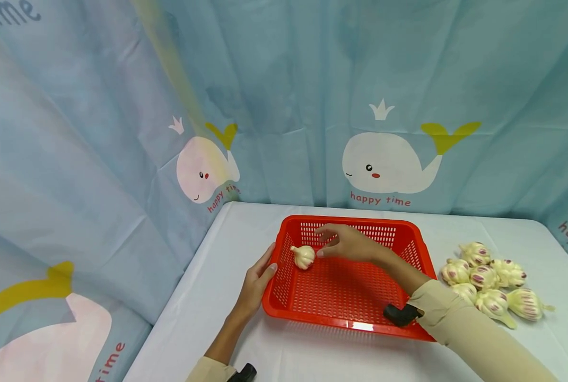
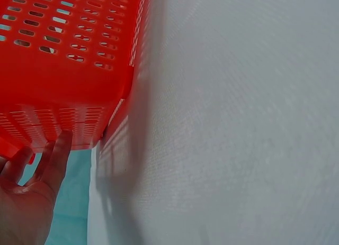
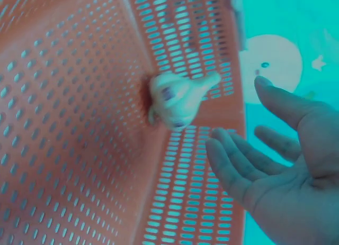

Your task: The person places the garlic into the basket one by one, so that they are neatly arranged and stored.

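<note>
One garlic bulb (image 1: pixel 304 257), pale with purple marks, lies inside the red plastic basket (image 1: pixel 341 330) near its left wall. My right hand (image 1: pixel 348 243) is over the basket, just right of the bulb. In the right wrist view its fingers are apart from the garlic bulb (image 3: pixel 177 99), with nothing between them. At the basket's left side, my left hand (image 1: pixel 255 284) holds the edge, thumb at the rim. Its fingers (image 2: pixel 57 157) lie against the slotted outer wall in the left wrist view.
A group of several garlic bulbs (image 1: pixel 485 278) lies on the white table (image 1: pixel 193 329) right of the basket, beside the right forearm. Blue curtains (image 1: pixel 284 106) printed with whales hang behind and to the left of the table.
</note>
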A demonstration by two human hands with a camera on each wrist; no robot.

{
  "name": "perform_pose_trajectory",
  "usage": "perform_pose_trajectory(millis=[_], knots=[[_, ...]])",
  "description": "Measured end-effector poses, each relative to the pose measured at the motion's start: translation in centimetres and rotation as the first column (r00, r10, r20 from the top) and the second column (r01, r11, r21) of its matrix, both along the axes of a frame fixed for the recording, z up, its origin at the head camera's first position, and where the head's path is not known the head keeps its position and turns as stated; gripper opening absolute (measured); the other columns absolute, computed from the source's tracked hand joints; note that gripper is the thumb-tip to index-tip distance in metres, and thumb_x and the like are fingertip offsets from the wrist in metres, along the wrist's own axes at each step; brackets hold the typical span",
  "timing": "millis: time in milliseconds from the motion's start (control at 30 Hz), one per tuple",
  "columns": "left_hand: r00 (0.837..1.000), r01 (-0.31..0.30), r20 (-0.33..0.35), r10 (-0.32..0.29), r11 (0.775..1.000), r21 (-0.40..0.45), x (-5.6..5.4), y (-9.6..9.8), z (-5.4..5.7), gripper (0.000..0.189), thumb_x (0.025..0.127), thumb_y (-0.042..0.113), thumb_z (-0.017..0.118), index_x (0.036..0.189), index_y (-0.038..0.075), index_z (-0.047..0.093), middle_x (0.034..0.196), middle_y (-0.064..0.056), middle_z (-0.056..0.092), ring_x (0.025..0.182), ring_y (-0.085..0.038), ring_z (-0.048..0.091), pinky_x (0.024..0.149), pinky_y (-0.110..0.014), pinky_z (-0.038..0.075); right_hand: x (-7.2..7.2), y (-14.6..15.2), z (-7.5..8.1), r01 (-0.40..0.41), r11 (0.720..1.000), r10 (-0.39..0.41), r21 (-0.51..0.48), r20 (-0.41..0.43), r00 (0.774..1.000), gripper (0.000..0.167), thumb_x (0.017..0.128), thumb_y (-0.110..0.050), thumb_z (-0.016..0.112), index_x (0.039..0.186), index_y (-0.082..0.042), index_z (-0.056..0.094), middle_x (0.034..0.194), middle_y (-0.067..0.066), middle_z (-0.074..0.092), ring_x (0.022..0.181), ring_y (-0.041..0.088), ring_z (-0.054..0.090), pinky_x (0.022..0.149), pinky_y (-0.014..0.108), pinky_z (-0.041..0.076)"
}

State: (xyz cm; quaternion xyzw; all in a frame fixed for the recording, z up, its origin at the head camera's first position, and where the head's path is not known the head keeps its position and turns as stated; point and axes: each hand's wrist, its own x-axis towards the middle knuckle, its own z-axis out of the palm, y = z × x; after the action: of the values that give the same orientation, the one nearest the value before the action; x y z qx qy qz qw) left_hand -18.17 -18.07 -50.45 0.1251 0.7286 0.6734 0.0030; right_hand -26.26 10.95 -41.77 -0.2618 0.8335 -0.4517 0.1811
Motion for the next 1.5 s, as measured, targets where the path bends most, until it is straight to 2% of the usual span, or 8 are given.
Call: perform_pose_trajectory(millis=[167, 300, 433, 767, 967, 1133, 1367, 1500], knots=[[1.000, -0.003, -0.003, 0.003, 1.000, -0.004, -0.1, 0.0, 0.1, 0.059, 0.113, 0.024, 0.050, 0.169, 0.017, 0.031, 0.171, -0.002, 0.035, 0.151, -0.032, 0.045, 0.108, -0.035, 0.053, 0.7, 1.2, 1.3, 0.014, 0.999, -0.014, -0.030, 0.004, 1.000, 0.059, 0.097, -0.030, 0.079, 0.149, -0.013, 0.058, 0.134, 0.011, 0.067, 0.124, 0.036, 0.067, 0.101, 0.050, 0.060], [1.000, -0.007, -0.004, 0.007, 1.000, -0.005, -0.1, 0.0, 0.0, 0.060, 0.113, 0.024, 0.050, 0.168, 0.015, 0.031, 0.171, -0.002, 0.035, 0.152, -0.032, 0.045, 0.108, -0.034, 0.053, 1.3, 2.1, 2.2, 0.018, 0.997, -0.019, -0.069, -0.011, 1.000, 0.059, 0.096, -0.030, 0.079, 0.149, -0.016, 0.058, 0.133, 0.009, 0.068, 0.123, 0.034, 0.067, 0.098, 0.047, 0.061], [1.000, -0.009, 0.001, 0.009, 1.000, -0.002, -0.1, 0.0, -0.1, 0.058, 0.112, 0.024, 0.050, 0.168, 0.019, 0.033, 0.171, 0.000, 0.036, 0.151, -0.030, 0.045, 0.108, -0.033, 0.053, 2.1, 3.0, 3.0, 0.022, 0.995, -0.024, -0.096, -0.025, 0.999, 0.058, 0.096, -0.031, 0.080, 0.149, -0.018, 0.059, 0.133, 0.008, 0.068, 0.121, 0.031, 0.068, 0.095, 0.044, 0.061], [1.000, -0.016, -0.001, 0.016, 1.000, 0.000, 0.0, 0.0, -0.4, 0.058, 0.112, 0.024, 0.050, 0.168, 0.019, 0.034, 0.171, -0.003, 0.037, 0.149, -0.035, 0.048, 0.107, -0.036, 0.054, 4.3, 5.9, 3.6, 0.072, 0.990, -0.079, -0.122, -0.055, 0.995, 0.059, 0.095, -0.035, 0.082, 0.147, -0.021, 0.060, 0.137, 0.007, 0.065, 0.124, 0.032, 0.066, 0.094, 0.040, 0.062], [1.000, -0.016, 0.001, 0.016, 1.000, 0.005, 0.0, 0.0, -0.5, 0.058, 0.113, 0.024, 0.050, 0.168, 0.021, 0.034, 0.170, -0.001, 0.037, 0.149, -0.033, 0.048, 0.106, -0.034, 0.055, 5.7, 7.6, 3.3, 0.114, 0.984, -0.125, -0.134, -0.073, 0.990, 0.060, 0.095, -0.032, 0.081, 0.149, -0.019, 0.058, 0.141, 0.012, 0.065, 0.122, 0.030, 0.068, 0.092, 0.036, 0.062], [1.000, -0.013, 0.003, 0.013, 1.000, 0.013, 0.0, 0.0, -0.5, 0.058, 0.113, 0.024, 0.049, 0.168, 0.021, 0.033, 0.171, -0.001, 0.036, 0.148, -0.033, 0.048, 0.105, -0.034, 0.055, 6.8, 9.1, 2.5, 0.149, 0.974, -0.158, -0.170, -0.040, 0.987, 0.059, 0.096, -0.027, 0.080, 0.150, -0.014, 0.057, 0.139, 0.010, 0.066, 0.117, 0.029, 0.071, 0.090, 0.030, 0.062], [1.000, -0.005, 0.000, 0.005, 1.000, 0.016, 0.0, 0.0, -0.4, 0.059, 0.113, 0.023, 0.049, 0.169, 0.018, 0.032, 0.171, -0.001, 0.036, 0.149, -0.034, 0.047, 0.106, -0.035, 0.055, 8.3, 10.9, 1.3, 0.198, 0.964, -0.198, -0.176, 0.018, 0.980, 0.056, 0.100, -0.026, 0.076, 0.150, -0.014, 0.055, 0.139, 0.011, 0.065, 0.118, 0.025, 0.071, 0.093, 0.029, 0.061], [1.000, -0.004, -0.002, 0.004, 1.000, 0.016, -0.1, 0.0, -0.4, 0.059, 0.113, 0.024, 0.050, 0.169, 0.018, 0.032, 0.171, 0.000, 0.036, 0.149, -0.033, 0.047, 0.106, -0.035, 0.055, 9.1, 11.6, 0.9, 0.223, 0.959, -0.224, -0.178, 0.013, 0.975, 0.053, 0.101, -0.026, 0.074, 0.149, -0.014, 0.056, 0.136, 0.011, 0.067, 0.116, 0.019, 0.071, 0.091, 0.031, 0.063]])
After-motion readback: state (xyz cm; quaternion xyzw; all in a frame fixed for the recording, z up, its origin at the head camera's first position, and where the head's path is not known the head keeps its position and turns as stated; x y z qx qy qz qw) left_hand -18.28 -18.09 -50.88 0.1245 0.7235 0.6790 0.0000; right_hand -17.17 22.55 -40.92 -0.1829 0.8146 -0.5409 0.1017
